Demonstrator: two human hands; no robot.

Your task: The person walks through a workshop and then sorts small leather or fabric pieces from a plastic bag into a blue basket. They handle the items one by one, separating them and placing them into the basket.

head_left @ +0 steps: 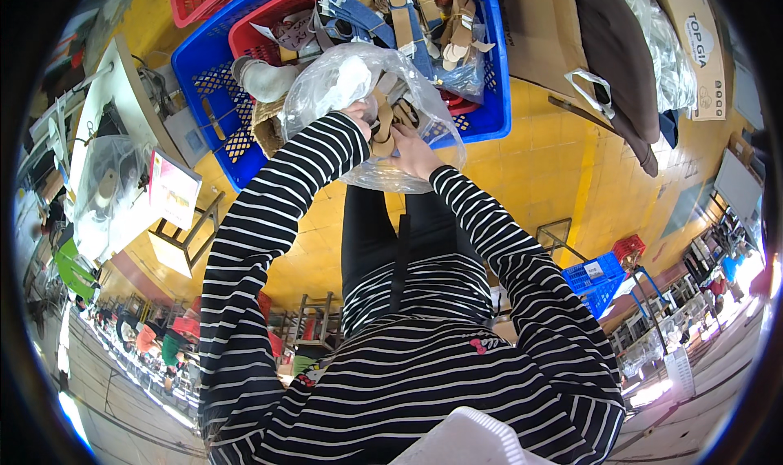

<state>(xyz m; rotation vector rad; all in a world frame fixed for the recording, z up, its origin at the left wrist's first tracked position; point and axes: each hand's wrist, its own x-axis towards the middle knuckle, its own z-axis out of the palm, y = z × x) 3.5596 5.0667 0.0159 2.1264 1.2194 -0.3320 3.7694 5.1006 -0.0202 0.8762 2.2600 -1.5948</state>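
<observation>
A large clear plastic bag (314, 90) is spread open in front of me, with tan straps (382, 130) and dark-patterned strips inside it. My left hand (357, 116) is closed at the bag's left side, pinching its film beside the straps; the fingertips are partly hidden. Inside the bag's near side, my right hand (414, 152) has its fingers closed against a tan strap, with the plastic lying around the wrist. Behind the bag stands a blue plastic basket (500, 73) holding bundled denim and tan strips (404, 16).
A red basket (245, 37) sits within the blue one, beside a grey-white roll (265, 80). Cardboard boxes (538, 33) and a dark brown cloth (612, 49) stand at the right. A white table (110, 139) is at the left. Yellow floor (530, 151) lies below.
</observation>
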